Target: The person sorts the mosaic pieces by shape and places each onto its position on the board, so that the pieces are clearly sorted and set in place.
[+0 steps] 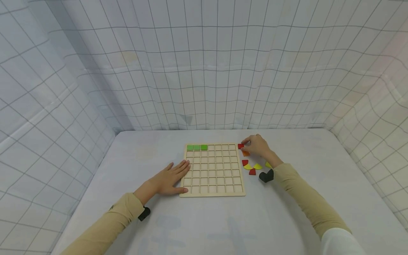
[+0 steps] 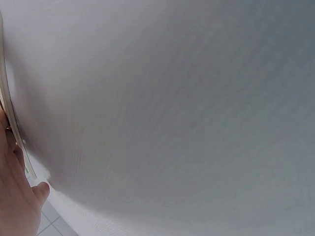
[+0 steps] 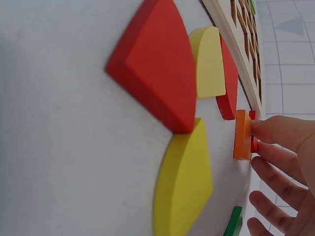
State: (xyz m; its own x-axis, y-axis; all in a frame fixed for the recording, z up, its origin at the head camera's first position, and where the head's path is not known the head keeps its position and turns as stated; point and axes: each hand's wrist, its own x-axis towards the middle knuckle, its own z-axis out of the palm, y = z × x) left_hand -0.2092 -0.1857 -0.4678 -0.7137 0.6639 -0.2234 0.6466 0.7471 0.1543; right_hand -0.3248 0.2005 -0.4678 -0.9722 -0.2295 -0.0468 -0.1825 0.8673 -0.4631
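Observation:
A wooden grid board (image 1: 213, 194) lies on the table, with green square tiles (image 1: 197, 147) in the first cells of its far row. My left hand (image 1: 172, 178) rests on the board's left edge, fingers spread and straight; the left wrist view shows only part of this hand (image 2: 19, 191) beside the board's edge (image 2: 12, 108). Off the board's far right corner, my right hand (image 1: 257, 146) pinches a small red piece (image 1: 240, 146) between thumb and index finger. That red piece (image 3: 254, 142) is mostly hidden behind an orange piece (image 3: 242, 135) in the right wrist view.
Right of the board lie loose pieces: red (image 1: 245, 162), yellow (image 1: 258, 166) and another red one (image 1: 252, 171). A green piece (image 3: 234, 221) shows below my right fingers. Dark wrist devices (image 1: 266, 176) sit under both sleeves. Grid-patterned white curtains (image 1: 210, 88) surround the table.

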